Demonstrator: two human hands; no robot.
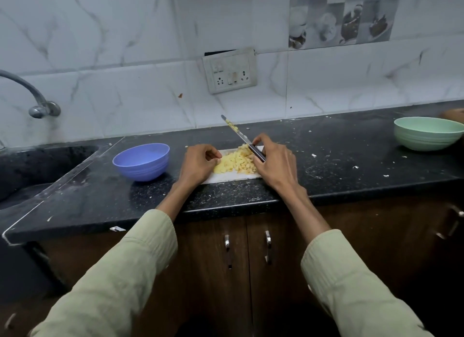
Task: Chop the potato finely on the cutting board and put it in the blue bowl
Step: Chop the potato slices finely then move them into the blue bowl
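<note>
A pile of finely chopped yellow potato [236, 162] lies on the white cutting board [231, 177] in the middle of the black counter. My right hand [272, 160] grips the dark handle of a knife [241, 136]; its blade points up and away, with potato bits stuck near the tip. My left hand [198, 164] rests on the board's left side with fingers curled against the edge of the pile. The blue bowl [141, 160] stands on the counter left of the board; what is inside cannot be seen.
A green bowl [428, 133] sits at the far right of the counter [339, 165], with part of another hand behind it. A sink [30, 170] and tap [37, 100] are at the left. Potato scraps dot the counter. Cabinet doors [248, 261] lie below.
</note>
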